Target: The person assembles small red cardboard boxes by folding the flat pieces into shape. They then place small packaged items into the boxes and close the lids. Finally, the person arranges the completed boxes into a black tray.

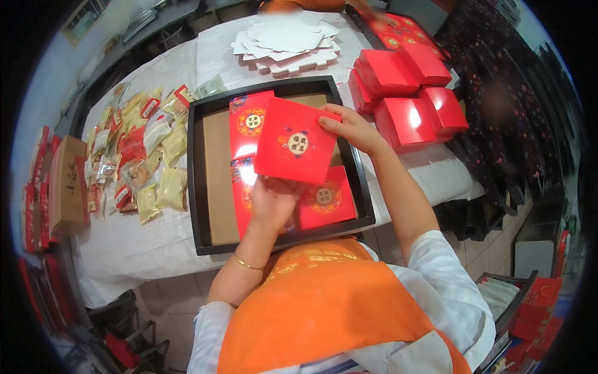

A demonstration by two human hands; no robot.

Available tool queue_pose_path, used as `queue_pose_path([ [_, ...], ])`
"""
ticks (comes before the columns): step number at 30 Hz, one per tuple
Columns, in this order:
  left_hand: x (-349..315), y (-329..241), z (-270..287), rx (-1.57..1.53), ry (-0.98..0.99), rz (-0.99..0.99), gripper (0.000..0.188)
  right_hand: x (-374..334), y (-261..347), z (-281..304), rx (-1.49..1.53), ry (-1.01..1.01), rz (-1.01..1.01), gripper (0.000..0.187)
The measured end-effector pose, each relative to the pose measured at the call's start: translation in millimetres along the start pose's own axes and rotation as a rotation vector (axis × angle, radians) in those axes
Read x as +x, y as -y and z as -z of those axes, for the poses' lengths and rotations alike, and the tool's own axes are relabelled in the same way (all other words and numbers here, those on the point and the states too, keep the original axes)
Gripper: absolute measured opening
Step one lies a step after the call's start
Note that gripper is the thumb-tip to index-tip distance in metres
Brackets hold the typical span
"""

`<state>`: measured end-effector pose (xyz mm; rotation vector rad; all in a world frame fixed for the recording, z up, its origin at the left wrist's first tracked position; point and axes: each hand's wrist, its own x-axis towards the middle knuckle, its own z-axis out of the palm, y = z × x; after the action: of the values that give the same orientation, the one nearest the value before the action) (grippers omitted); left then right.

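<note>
Between my hands is a square red gift box (283,165) with a round gold emblem, held tilted above a black-rimmed tray (198,181). My left hand (279,198) supports its near edge from below, the fingers mostly hidden beneath. At its far right corner my right hand (354,129) grips it, thumb on top. Inside the tray lie a patterned red box (249,128) at the far side, another red box (244,174) partly covered by my left hand, and a third red box (327,199) at the near right.
Small food packets (140,156) are heaped left of the tray beside a brown carton (70,187). White flat cardboard pieces (286,40) are stacked behind it. Plain red boxes (405,121) stand to the right. Across the table, a person's hand (377,20) is near another filled tray (405,31).
</note>
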<state>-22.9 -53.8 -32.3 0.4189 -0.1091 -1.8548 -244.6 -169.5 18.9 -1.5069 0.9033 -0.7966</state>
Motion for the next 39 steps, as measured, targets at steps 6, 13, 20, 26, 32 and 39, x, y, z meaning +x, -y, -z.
queue_pose_path([
  [6, -1.2, -31.0, 33.2, 0.509, -0.186, -0.251, 0.054, 14.7, -21.1, 23.1, -0.085, -0.080, -0.134, 0.045],
  [13, 2.1, -9.9, 4.0, 0.669, -0.140, -0.228, 0.052, 18.0, -42.0, -5.6, 0.208, -0.255, -0.114, 0.038],
  [20, 86.5, -48.2, -10.0, 0.969, -0.195, -0.376, 0.039, -38.3, -46.2, -73.2, 0.061, -0.216, -0.205, 0.033],
  [26, 150.1, -62.7, -15.4, 1.752, 0.221, -0.402, 0.037, -88.2, -22.5, -29.9, -0.280, -0.183, -0.285, 0.022],
  [32, 178.0, -30.3, -1.4, 2.194, 0.227, -0.263, 0.036, -80.9, -24.0, -21.4, -0.628, -0.422, 0.098, 0.022],
  [39, 143.4, 4.6, -3.4, 2.247, 0.434, -0.562, 0.046, -69.9, -60.1, -25.5, -1.262, -0.391, 0.275, 0.029],
])
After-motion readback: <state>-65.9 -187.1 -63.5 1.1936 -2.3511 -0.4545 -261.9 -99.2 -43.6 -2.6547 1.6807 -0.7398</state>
